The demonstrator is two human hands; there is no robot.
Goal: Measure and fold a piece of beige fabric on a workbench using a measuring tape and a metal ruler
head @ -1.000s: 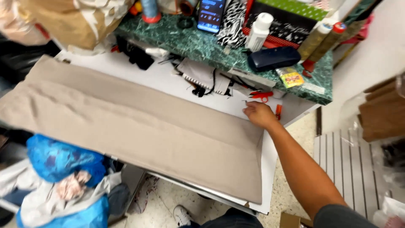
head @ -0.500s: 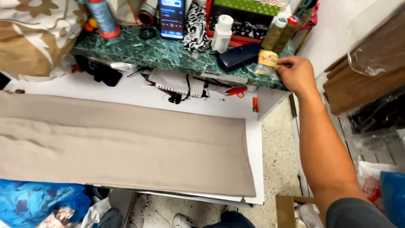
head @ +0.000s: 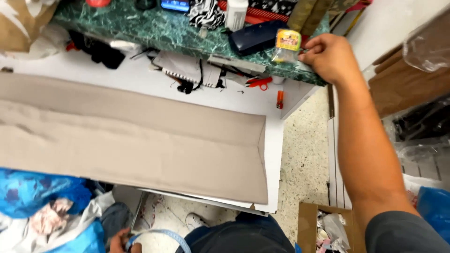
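Right hand (head: 328, 57) at the right end of the green marbled shelf (head: 154, 30), fingers closed on a small clear packet (head: 287, 45) with a yellow label. Left hand (head: 123, 241) low below the white surface's (head: 274, 140) near edge, gripping a pale blue tape (head: 161, 234). Folded beige fabric (head: 140, 140) flat along that near edge.

1. Right hand (head: 328, 57) closed on a small clear packet (head: 287, 46) with a yellow label, at the edge of the green marbled shelf (head: 154, 30).
2. Left hand (head: 123, 242), low in view, holds a blue measuring tape (head: 164, 235).
3. Folded beige fabric (head: 140, 140) lies flat on the white desk (head: 274, 140).
4. Red scissors (head: 258, 83) lie under the shelf.
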